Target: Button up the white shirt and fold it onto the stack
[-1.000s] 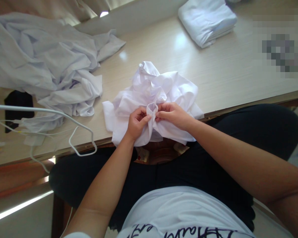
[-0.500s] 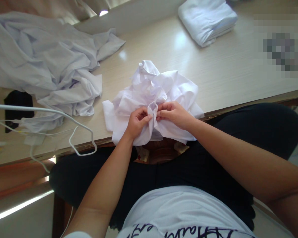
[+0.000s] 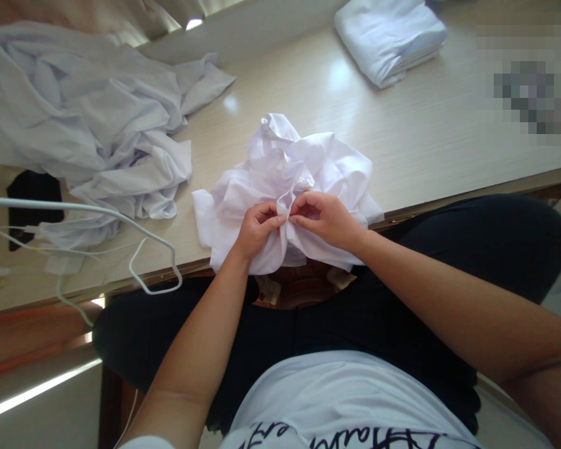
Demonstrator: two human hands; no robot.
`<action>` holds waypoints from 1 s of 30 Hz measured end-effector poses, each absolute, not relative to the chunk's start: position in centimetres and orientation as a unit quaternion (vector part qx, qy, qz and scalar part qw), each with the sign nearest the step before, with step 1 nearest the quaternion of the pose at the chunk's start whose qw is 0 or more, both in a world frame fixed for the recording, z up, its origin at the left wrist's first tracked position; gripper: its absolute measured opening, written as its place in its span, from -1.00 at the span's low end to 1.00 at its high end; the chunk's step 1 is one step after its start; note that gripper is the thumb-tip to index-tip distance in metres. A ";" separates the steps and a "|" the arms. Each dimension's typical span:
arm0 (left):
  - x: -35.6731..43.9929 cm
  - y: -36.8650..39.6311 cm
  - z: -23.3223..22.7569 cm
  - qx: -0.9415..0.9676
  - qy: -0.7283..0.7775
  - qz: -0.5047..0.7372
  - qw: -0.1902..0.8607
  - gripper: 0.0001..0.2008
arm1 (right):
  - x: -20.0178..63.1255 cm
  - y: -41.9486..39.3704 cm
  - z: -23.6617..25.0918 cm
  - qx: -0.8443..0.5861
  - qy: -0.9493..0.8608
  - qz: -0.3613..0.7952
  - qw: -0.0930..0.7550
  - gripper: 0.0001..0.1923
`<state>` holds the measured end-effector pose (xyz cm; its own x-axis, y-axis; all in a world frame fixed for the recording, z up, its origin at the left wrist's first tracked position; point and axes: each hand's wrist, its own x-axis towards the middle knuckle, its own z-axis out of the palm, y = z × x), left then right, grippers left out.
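Observation:
A crumpled white garment, perhaps a shirt, lies bunched at the front edge of the table, part of it hanging over. My left hand pinches a fold of its edge between thumb and fingers. Close beside it, my right hand pinches the same edge from the right, the fingertips of both hands nearly meeting. Whatever small detail sits between the fingertips is too small to make out.
A heap of white cloth covers the table's left part. A folded white stack lies at the back right. A white bent wire or tube crosses the left foreground near a black object. My dark-clothed legs are below the table edge.
My right hand has shifted slightly left, its fingertips now closer to those of my left hand. The left hand and the garment have barely moved.

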<state>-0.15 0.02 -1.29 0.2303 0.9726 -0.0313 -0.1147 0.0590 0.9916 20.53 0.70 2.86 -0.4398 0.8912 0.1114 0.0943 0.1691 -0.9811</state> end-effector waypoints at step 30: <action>-0.1 -0.1 -1.1 0.509 0.399 0.466 0.604 -0.83 | 20.5 0.7 1.9 -0.365 -0.751 0.344 0.429 -0.94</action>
<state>-0.09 -0.09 -1.13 0.2471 0.9689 -0.0084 -0.1562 0.0484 0.9865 20.45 0.69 1.95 -0.3655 0.8432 0.3942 0.2533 0.4976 -0.8296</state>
